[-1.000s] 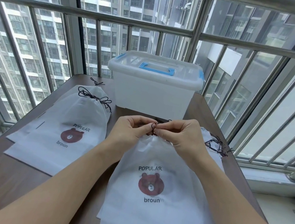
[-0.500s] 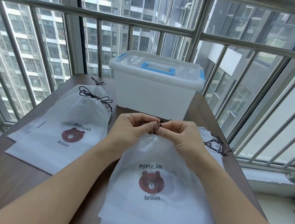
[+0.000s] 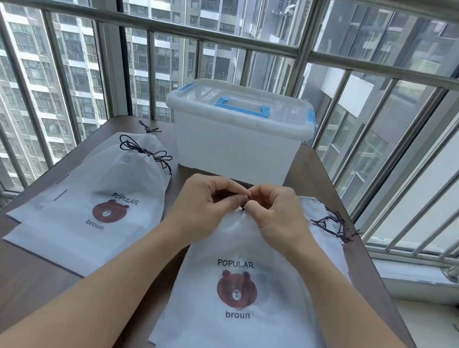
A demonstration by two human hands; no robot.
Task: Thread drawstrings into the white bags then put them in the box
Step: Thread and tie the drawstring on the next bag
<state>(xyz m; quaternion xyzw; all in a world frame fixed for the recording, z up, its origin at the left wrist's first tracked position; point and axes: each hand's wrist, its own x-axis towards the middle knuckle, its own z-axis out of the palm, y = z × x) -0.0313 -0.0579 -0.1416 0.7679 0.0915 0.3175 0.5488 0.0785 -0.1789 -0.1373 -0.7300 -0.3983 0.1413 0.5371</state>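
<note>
1. The step in hand looks like knotting or cinching the drawstring (image 3: 242, 206) at the mouth of the near white bag (image 3: 244, 293), which lies flat on the tabletop (image 3: 4, 281) in front of the box (image 3: 235, 141).
2. To do it well, I judge both hands should keep the cord ends short and taut, pull evenly, and leave the gathered mouth centred so the knot seats against the fabric.
3. The left hand (image 3: 208, 200) and right hand (image 3: 279, 216) meet just in front of the box, fingertips curled and pinching the dark cord between them; little of the cord shows.
4. This bag is translucent white, printed with a brown bear, on a stack of similar bags.
5. Left of the box lie 2 or more bags with tied cords (image 3: 146, 151).
6. The box is lidded, so it needs opening before any bag goes in.
</note>
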